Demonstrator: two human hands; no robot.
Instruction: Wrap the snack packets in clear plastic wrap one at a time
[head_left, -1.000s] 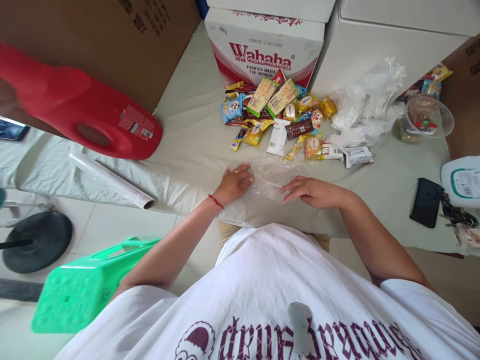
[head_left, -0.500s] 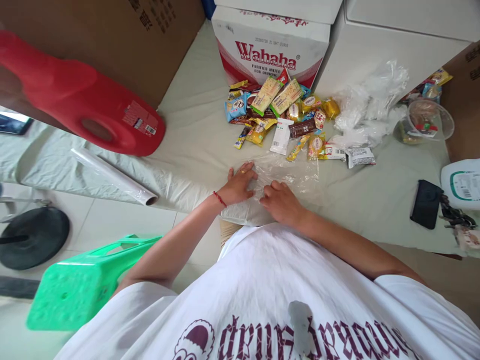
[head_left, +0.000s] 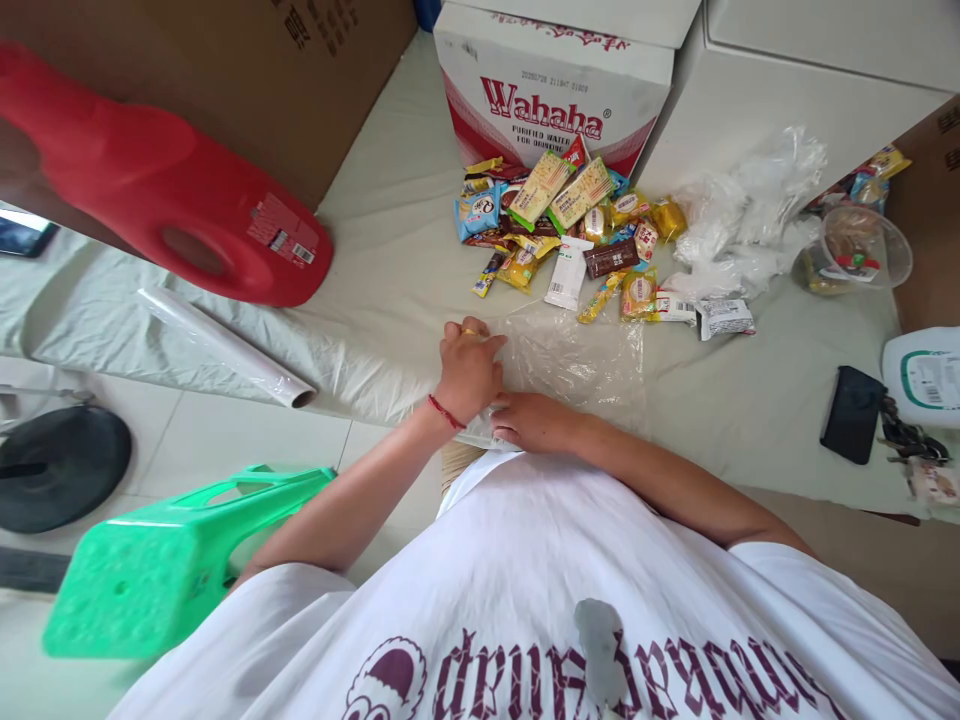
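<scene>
2 bare hands meet at the near edge of the table (head_left: 750, 400), just beyond the person's white shirt (head_left: 570, 560); a green stool (head_left: 172, 560) lies tipped on the floor to the left. The right hand (head_left: 536, 422) lies low with its fingers pointing left, touching the near corner of a clear plastic bag (head_left: 581, 365); I cannot tell whether they pinch it. The left hand (head_left: 469, 365), a red string at its wrist, is clenched over the bag's left edge. The bag lies flat on the pale cloth, between the hands and a pile of snack packets (head_left: 570, 225). A roll of clear film (head_left: 225, 345) rests near the table's left edge. At the right lie a black phone (head_left: 851, 412) and a white jug (head_left: 926, 375). Beyond the bag, the snack pile sits just in front of a red-and-white water carton (head_left: 555, 90); crumpled plastic bags (head_left: 742, 220) and a clear bowl (head_left: 851, 245) lie to its right. A big red jug (head_left: 165, 190) lies on its side at the far left, against a brown cardboard box (head_left: 300, 90).
</scene>
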